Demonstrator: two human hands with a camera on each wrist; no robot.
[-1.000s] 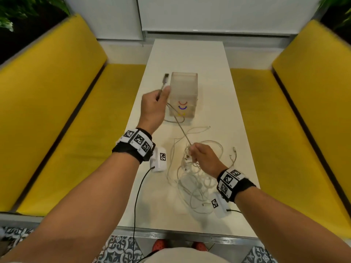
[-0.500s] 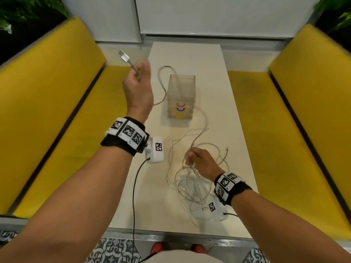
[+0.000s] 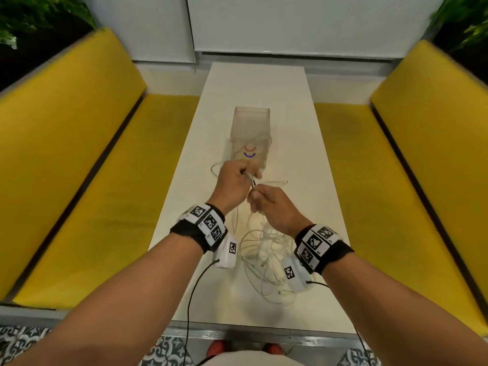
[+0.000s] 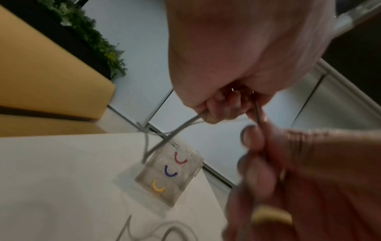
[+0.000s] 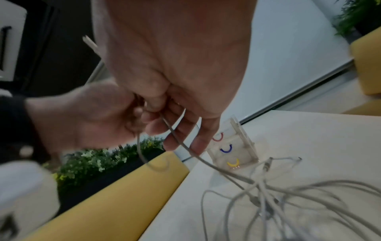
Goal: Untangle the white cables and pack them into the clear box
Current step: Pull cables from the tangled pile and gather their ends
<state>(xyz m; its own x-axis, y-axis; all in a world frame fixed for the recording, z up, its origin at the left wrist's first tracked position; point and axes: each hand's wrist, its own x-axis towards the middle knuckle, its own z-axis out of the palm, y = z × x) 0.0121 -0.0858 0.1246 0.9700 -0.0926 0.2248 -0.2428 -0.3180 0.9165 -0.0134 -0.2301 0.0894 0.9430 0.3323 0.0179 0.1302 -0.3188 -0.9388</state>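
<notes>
Both hands meet above the middle of the surface (image 3: 290, 107), just short of the box (image 3: 250, 128). The left hand (image 3: 232, 180) has its fingers curled round one cable (image 4: 181, 128); the wrist view shows strands leaving the fist and running down toward the box. A plug end pokes out between thumb and forefinger, pointing at the other hand. The right hand (image 3: 274, 207) pinches a cable between thumb and forefinger, its remaining fingers (image 5: 198, 140) hanging loosely straight; from the pinch the strand drops away to the tangle (image 3: 266, 249).

The tangle lies on the surface nearer the person, under and behind the right wrist, a loose heap of white loops with several plug ends showing. Whether any cable is already inside the box cannot be told through its walls, though a loop lies against its near face.

The relation that matters: the held length runs roughly along the surface's long axis, box ahead of the fingers, tangle behind them. In my judgement the left hand, being nearer the box, is placed to feed cable in, while the right draws it free of the heap. Snagging in the heap is the likely fault.
</notes>
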